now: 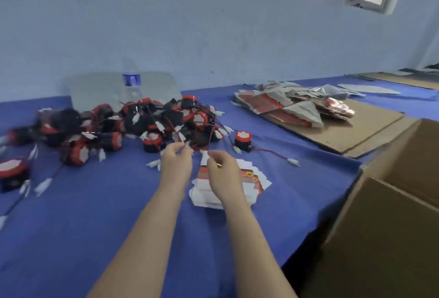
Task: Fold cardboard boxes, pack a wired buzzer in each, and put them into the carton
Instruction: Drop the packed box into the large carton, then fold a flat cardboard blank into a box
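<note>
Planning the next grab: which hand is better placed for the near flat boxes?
Probably right: both hands pinch wires, but the right hand is over the flat boxes; the left hand is beside them.

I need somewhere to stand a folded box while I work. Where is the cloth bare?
The widest bare blue cloth lies at the near edge, left of the left forearm, below the buzzer pile. A smaller strip lies between the flat box stack and the carton. Crowded: the pile with its trailing wires, and the cardboard sheet under the unfolded boxes.
</note>
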Demonstrator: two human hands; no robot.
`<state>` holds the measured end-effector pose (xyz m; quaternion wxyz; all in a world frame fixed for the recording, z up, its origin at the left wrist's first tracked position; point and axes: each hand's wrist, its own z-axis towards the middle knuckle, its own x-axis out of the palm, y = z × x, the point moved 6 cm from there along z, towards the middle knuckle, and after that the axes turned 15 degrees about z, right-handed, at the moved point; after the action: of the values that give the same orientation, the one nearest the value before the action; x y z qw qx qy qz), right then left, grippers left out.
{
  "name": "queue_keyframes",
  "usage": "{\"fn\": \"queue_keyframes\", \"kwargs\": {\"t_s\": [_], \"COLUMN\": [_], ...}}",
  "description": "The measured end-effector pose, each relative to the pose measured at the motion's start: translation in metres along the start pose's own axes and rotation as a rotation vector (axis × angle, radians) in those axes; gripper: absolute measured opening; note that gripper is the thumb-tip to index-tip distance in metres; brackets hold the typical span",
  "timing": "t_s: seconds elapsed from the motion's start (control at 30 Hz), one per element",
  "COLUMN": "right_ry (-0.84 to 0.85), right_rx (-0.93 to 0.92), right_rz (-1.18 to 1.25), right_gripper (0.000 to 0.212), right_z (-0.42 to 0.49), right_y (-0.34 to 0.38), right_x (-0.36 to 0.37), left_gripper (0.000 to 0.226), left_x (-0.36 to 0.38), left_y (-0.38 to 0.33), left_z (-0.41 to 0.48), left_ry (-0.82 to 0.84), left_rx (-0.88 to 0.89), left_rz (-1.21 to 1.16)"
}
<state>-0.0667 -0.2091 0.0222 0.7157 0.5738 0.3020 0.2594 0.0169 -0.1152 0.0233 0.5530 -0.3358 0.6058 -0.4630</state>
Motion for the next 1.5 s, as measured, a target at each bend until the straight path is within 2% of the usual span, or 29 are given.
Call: {"fn": "queue_keyframes", "kwargs": {"t_s": [0.13, 0.27, 0.33, 0.4, 0.47, 0.53, 0.63, 0.67, 0.73, 0.8, 0.87, 0.93, 1.03, 1.13, 1.2, 1.3, 1.4, 1.5], "right_ry": [0.134, 0.191, 0.084, -0.008, -0.004, 0.005, -0.111, -0.175, -0.238, -0.19, -0.133, -0.159, -0.261, -0.212, -0.191, -0.136, -0.051, 0.044], "right_rx": [0.06, 0.01, -0.006, 0.084, 0.192, 0.195, 0.106, 0.106, 0.178, 0.257, 0.224, 0.177, 0.31, 0.385, 0.33, 0.219, 0.154, 0.141], "right_rz": [-0.087, -0.43, -0.557, -0.639, -0.685, -0.651, -0.464, -0.444, -0.508, -0.599, -0.565, -0.507, -0.553, -0.546, -0.496, -0.407, -0.26, -0.147], "right_gripper": [0.037, 0.034, 0.033, 0.038, 0.044, 0.046, 0.043, 0.042, 0.044, 0.045, 0.045, 0.044, 0.046, 0.043, 0.044, 0.044, 0.04, 0.046], "right_z": [0.028, 0.048, 0.057, 0.063, 0.061, 0.059, 0.057, 0.055, 0.048, 0.04, 0.036, 0.034, 0.027, 0.017, 0.017, 0.021, 0.023, 0.024], "right_y": [-0.01, -0.015, -0.016, -0.022, -0.031, -0.033, -0.025, -0.024, -0.029, -0.038, -0.038, -0.031, -0.037, -0.049, -0.048, -0.044, -0.041, -0.042], "right_x": [0.063, 0.094, 0.083, 0.063, 0.047, 0.041, 0.026, 0.017, 0.0, -0.003, 0.003, -0.001, -0.032, -0.04, -0.034, -0.019, 0.009, 0.039], "left_gripper": [0.04, 0.045, 0.044, 0.036, 0.022, 0.009, 0.026, 0.032, 0.03, 0.038, 0.036, 0.033, 0.036, 0.044, 0.045, 0.013, 0.018, 0.014], "left_x": [-0.026, -0.034, -0.034, -0.032, -0.024, -0.003, 0.032, 0.038, 0.046, 0.05, 0.052, 0.055, 0.06, 0.066, 0.061, 0.033, -0.006, -0.034], "left_y": [0.046, 0.067, 0.069, 0.062, 0.052, 0.044, 0.042, 0.043, 0.045, 0.045, 0.041, 0.039, 0.034, 0.031, 0.029, 0.037, 0.063, 0.079], "left_z": [0.044, 0.07, 0.071, 0.062, 0.05, 0.043, 0.035, 0.032, 0.026, 0.022, 0.021, 0.021, 0.013, 0.004, 0.005, 0.02, 0.037, 0.048], "left_ry": [-0.066, -0.061, -0.087, -0.181, -0.239, -0.099, 0.221, 0.264, 0.289, 0.295, 0.306, 0.347, 0.383, 0.376, 0.384, 0.363, 0.257, 0.153], "left_rx": [-0.123, -0.161, -0.119, 0.01, 0.147, 0.193, 0.188, 0.186, 0.192, 0.222, 0.232, 0.204, 0.239, 0.282, 0.218, 0.064, -0.105, -0.135], "left_rz": [0.079, 0.14, 0.202, 0.238, 0.26, 0.289, 0.588, 0.656, 0.747, 0.914, 0.982, 0.927, 0.886, 0.851, 0.755, 0.445, 0.286, 0.28]}}
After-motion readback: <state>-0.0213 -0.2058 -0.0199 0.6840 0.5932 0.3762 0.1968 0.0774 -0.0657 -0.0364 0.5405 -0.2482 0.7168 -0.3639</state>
